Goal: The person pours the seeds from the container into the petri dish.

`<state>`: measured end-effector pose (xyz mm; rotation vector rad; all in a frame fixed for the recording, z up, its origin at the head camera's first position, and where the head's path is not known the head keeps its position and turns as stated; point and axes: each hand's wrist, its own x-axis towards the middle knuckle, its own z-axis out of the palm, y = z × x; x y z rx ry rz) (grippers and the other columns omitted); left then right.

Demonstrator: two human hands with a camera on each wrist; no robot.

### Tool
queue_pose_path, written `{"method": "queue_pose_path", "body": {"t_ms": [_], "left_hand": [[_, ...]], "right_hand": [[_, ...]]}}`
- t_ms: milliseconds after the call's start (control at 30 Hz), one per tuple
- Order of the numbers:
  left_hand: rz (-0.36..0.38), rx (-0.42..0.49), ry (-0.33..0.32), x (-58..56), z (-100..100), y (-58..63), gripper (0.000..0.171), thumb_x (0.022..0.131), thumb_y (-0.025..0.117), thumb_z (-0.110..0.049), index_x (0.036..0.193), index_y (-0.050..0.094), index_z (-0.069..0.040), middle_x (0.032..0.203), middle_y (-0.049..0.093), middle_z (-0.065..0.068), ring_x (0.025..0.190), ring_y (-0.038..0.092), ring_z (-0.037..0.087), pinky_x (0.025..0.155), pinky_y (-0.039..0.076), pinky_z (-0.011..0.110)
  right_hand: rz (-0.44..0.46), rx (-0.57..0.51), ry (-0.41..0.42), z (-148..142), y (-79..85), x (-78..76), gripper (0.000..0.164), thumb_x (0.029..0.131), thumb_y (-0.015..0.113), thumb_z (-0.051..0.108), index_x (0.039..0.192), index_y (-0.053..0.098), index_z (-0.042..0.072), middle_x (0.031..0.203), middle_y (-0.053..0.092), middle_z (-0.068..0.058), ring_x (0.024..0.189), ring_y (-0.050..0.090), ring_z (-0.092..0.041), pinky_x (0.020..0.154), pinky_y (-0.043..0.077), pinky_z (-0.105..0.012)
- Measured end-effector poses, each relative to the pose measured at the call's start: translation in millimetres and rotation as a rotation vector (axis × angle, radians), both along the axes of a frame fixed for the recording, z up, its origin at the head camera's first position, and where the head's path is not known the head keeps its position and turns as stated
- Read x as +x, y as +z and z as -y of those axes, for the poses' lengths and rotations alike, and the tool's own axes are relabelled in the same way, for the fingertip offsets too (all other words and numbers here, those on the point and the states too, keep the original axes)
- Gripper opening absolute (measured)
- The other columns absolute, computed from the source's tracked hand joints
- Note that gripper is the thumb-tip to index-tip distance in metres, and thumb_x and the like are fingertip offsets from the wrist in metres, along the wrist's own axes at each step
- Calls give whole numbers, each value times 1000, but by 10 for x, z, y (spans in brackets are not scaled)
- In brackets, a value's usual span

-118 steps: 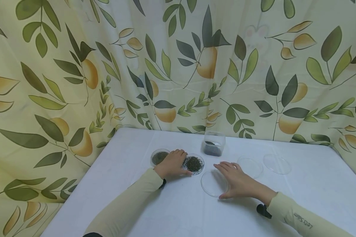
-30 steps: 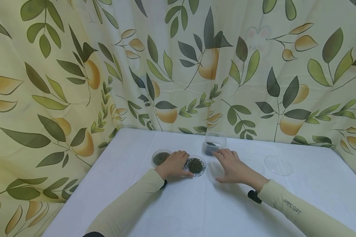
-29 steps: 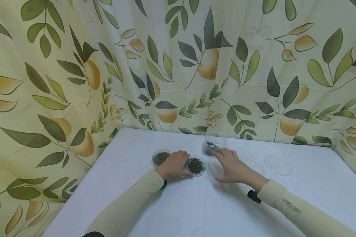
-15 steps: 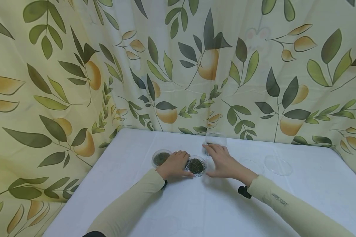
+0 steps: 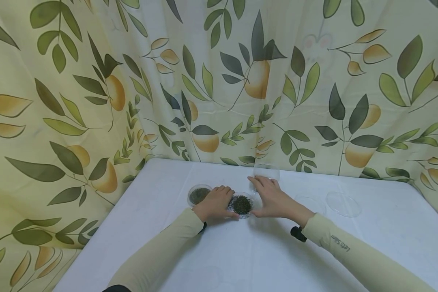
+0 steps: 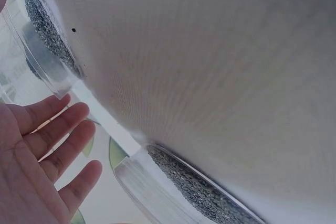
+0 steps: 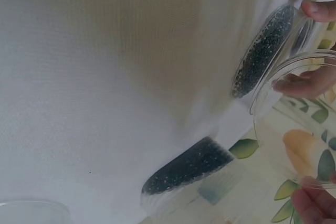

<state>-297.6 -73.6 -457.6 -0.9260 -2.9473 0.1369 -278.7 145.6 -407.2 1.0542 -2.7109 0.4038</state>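
Observation:
A clear petri dish of dark granules [image 5: 242,205] sits on the table, with my left hand [image 5: 214,203] gripping its left side. In the left wrist view, the forefinger touches the dish wall and part of the thumb shows at the edge. Between the fingers and thumb of my right hand [image 5: 274,198] is a clear round lid [image 7: 261,140], tilted over the right side of the dish. The lid is barely visible in the head view. Left of the held dish is a second petri dish of dark granules [image 5: 198,196], partly hidden behind the left hand.
Behind the right hand stands a clear square tub [image 5: 266,171]; its dark contents show in the right wrist view. Two clear round lids or dishes lie to the right, a nearer one [image 5: 315,201] and a farther one [image 5: 344,204]. A leaf-patterned curtain [image 5: 219,81] hangs behind the table.
My right hand has lifted the clear lid from the table beside the dish and carried it left, over the granules. The left hand has stayed at the dish.

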Motion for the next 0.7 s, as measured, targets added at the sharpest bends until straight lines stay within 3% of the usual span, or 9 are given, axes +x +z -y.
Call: {"method": "queue_pose_path", "body": {"t_ms": [233,533,700], "left_hand": [[3,2,1,20,6,23,90,74,52,-77,134,48,-11,130,53,4,119,50,18,102,41,35],[-5,5,-1,21,8,25,90,74,51,-77,134,47,-11,130,53,3,119,50,18,103,41,36],[-1,3,-1,24,15,32,90,74,52,-77,134,47,-10,131,53,4,120,49,18,103,40,36]], "right_hand": [[-4,41,-1,-26,32,-11,98,62,82,35,140,35,-2,130,47,-23,122,45,-36,95,36,-59],[89,52,-7,-4,45,-5,93,64,79,30,140,36,-1,133,46,-24,125,43,-37,99,33,-59],[87,67,0,10,1,-21,96,63,80,31,142,34,0,133,45,-23,126,42,-36,100,32,-59]]}}
